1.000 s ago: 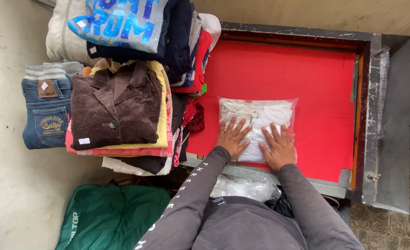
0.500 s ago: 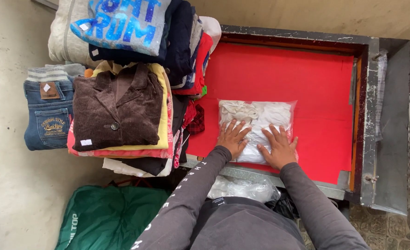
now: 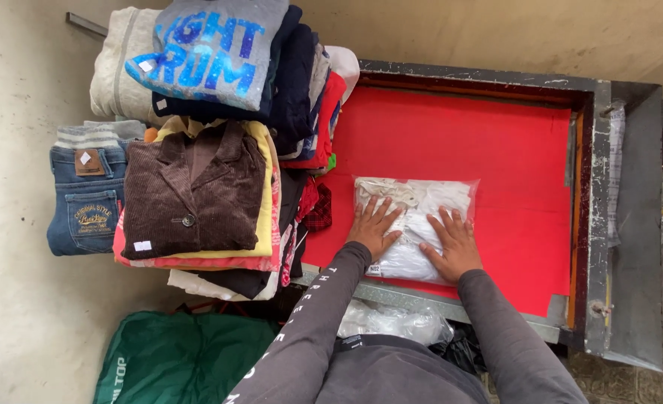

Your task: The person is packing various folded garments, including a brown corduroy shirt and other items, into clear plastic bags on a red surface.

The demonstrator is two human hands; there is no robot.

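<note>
**Clear plastic, white cloth, two flat palms**

Clear plastic wraps a folded white garment, and this bagged garment [image 3: 415, 224] lies on the red tabletop [image 3: 496, 142], near the front edge and a little left of the middle. Both hands rest on top of it. The left hand [image 3: 372, 228] lies flat on the bag's left half, fingers spread wide and pointing toward the far edge, gripping nothing. The right hand [image 3: 456, 243] lies flat on the right half in the same way, fingers splayed, palm down on the plastic, nothing held. The two hands sit just beside each other with a strip of the white cloth showing between them. A small white label [image 3: 374, 268] shows at the bag's near left corner.

A worn metal frame [image 3: 599, 187] borders the tabletop along the far and right edges. Over the left edge hangs a tall heap of folded clothes: a brown corduroy jacket [image 3: 193, 191] on top of yellow and pink layers, a grey sweatshirt with blue lettering [image 3: 208, 49] beyond it, and folded jeans [image 3: 84, 198] further left. A green bag [image 3: 182, 355] lies on the floor below the heap, and crumpled clear plastic [image 3: 395, 322] sits under the front edge, close to the person's body.
</note>
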